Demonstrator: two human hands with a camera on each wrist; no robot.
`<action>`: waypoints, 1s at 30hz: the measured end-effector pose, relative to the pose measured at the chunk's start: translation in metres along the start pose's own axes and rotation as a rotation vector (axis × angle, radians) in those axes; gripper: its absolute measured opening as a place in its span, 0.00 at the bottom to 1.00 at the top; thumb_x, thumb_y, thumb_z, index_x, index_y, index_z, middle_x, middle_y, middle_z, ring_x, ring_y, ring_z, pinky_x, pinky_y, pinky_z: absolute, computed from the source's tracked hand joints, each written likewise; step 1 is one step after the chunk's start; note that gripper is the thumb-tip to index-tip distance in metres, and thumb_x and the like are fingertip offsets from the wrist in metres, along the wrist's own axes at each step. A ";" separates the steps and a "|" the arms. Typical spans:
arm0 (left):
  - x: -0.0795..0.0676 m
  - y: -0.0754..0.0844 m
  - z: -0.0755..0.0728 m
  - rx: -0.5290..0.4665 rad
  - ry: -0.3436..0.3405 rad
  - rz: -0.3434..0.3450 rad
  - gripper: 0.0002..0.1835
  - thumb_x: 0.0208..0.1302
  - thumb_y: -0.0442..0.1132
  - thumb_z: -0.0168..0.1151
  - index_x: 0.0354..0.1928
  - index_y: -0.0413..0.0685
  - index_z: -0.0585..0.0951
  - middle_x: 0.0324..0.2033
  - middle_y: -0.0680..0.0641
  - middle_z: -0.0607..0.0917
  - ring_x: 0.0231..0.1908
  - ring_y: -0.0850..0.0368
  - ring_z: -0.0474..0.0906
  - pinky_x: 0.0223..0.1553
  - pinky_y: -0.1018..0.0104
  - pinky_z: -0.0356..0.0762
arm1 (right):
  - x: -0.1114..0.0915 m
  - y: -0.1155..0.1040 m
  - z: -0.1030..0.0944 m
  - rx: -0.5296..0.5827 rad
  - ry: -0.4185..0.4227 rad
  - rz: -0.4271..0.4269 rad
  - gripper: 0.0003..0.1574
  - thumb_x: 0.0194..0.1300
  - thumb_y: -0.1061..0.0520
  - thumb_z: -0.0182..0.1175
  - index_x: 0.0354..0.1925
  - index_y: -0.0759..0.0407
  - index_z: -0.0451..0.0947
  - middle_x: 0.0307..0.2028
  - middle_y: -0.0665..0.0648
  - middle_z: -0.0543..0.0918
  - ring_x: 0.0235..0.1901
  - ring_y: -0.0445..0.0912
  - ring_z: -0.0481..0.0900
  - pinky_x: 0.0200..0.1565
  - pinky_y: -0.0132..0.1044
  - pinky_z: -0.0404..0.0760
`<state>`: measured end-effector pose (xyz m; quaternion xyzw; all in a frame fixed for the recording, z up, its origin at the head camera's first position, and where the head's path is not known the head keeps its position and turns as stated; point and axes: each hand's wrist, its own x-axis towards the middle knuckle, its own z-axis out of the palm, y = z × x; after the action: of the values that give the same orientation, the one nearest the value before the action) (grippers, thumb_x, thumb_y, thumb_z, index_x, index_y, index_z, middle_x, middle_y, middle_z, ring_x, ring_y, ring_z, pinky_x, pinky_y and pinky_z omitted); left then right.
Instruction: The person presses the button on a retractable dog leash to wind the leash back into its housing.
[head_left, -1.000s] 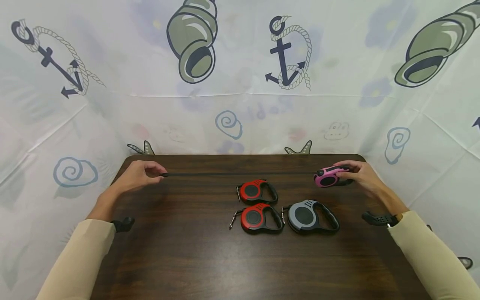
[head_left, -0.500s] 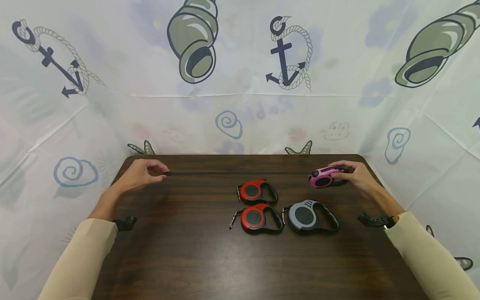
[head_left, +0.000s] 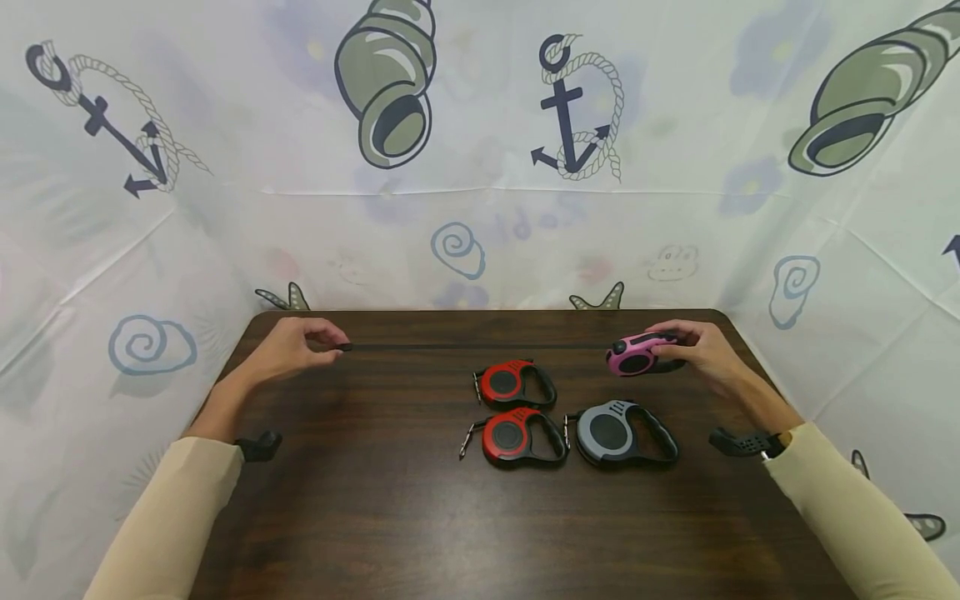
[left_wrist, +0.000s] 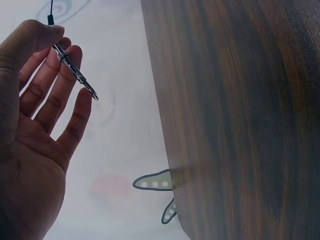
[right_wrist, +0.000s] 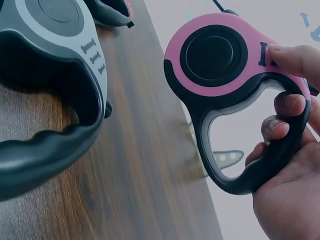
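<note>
My right hand (head_left: 697,350) grips a pink and black retractable dog leash (head_left: 634,354) above the table's far right. In the right wrist view, fingers pass through the handle loop of the pink leash (right_wrist: 212,57), with the thumb against its side. From its housing a thin black cord (head_left: 480,347) stretches straight across to my left hand (head_left: 292,346). In the left wrist view, thumb and fingers pinch the cord's end, where a metal snap hook (left_wrist: 74,70) hangs over the fingers.
On the dark wooden table (head_left: 375,517) lie a red leash (head_left: 504,382), a second red leash (head_left: 508,437) just in front of it, and a grey leash (head_left: 606,430) to their right. A white printed curtain (head_left: 480,125) encloses the table's back and sides.
Both hands have come closer together: the left hand moved right, and the right hand with the pink leash moved left. The stretch of cord between them is shorter. The other leashes stay put.
</note>
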<state>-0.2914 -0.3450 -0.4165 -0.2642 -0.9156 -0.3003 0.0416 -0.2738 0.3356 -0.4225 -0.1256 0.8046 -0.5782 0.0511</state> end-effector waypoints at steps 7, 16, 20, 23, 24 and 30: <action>0.002 0.003 0.002 -0.022 -0.005 0.007 0.12 0.59 0.27 0.77 0.44 0.45 0.90 0.37 0.52 0.92 0.37 0.61 0.85 0.44 0.46 0.86 | 0.001 -0.002 0.004 -0.055 -0.014 -0.010 0.21 0.74 0.61 0.67 0.60 0.71 0.80 0.45 0.44 0.88 0.41 0.42 0.83 0.46 0.32 0.85; 0.006 0.008 0.004 -0.027 -0.006 0.016 0.12 0.60 0.28 0.77 0.45 0.46 0.90 0.38 0.52 0.92 0.38 0.59 0.86 0.44 0.51 0.86 | 0.003 -0.007 0.010 -0.044 -0.023 -0.011 0.21 0.73 0.62 0.68 0.59 0.71 0.81 0.44 0.45 0.89 0.40 0.42 0.84 0.44 0.35 0.86; 0.008 0.011 0.006 -0.032 -0.014 0.007 0.12 0.60 0.28 0.77 0.45 0.45 0.90 0.38 0.51 0.92 0.38 0.57 0.86 0.45 0.43 0.85 | 0.005 -0.008 0.013 -0.038 -0.028 -0.014 0.21 0.73 0.62 0.68 0.59 0.71 0.80 0.44 0.46 0.88 0.40 0.42 0.84 0.44 0.35 0.86; 0.009 0.014 0.007 -0.032 -0.016 0.002 0.12 0.60 0.28 0.77 0.45 0.45 0.90 0.38 0.51 0.92 0.38 0.57 0.86 0.45 0.42 0.85 | 0.005 -0.010 0.015 -0.034 -0.030 -0.024 0.20 0.73 0.62 0.68 0.59 0.71 0.81 0.44 0.46 0.88 0.40 0.42 0.84 0.44 0.35 0.86; 0.010 0.015 0.007 -0.034 -0.016 0.001 0.12 0.60 0.28 0.77 0.45 0.45 0.90 0.38 0.51 0.92 0.38 0.57 0.86 0.45 0.42 0.85 | 0.005 -0.011 0.016 -0.030 -0.032 -0.028 0.20 0.72 0.63 0.68 0.59 0.71 0.81 0.44 0.46 0.88 0.40 0.42 0.84 0.44 0.35 0.86; 0.012 0.023 0.010 -0.049 -0.012 0.020 0.12 0.60 0.28 0.77 0.45 0.45 0.90 0.38 0.51 0.92 0.38 0.57 0.86 0.45 0.41 0.85 | 0.005 -0.012 0.021 -0.012 -0.049 -0.033 0.20 0.73 0.64 0.67 0.59 0.71 0.81 0.46 0.47 0.88 0.41 0.43 0.84 0.46 0.33 0.85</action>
<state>-0.2893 -0.3184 -0.4095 -0.2760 -0.9055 -0.3207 0.0326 -0.2723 0.3113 -0.4177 -0.1534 0.8044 -0.5707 0.0606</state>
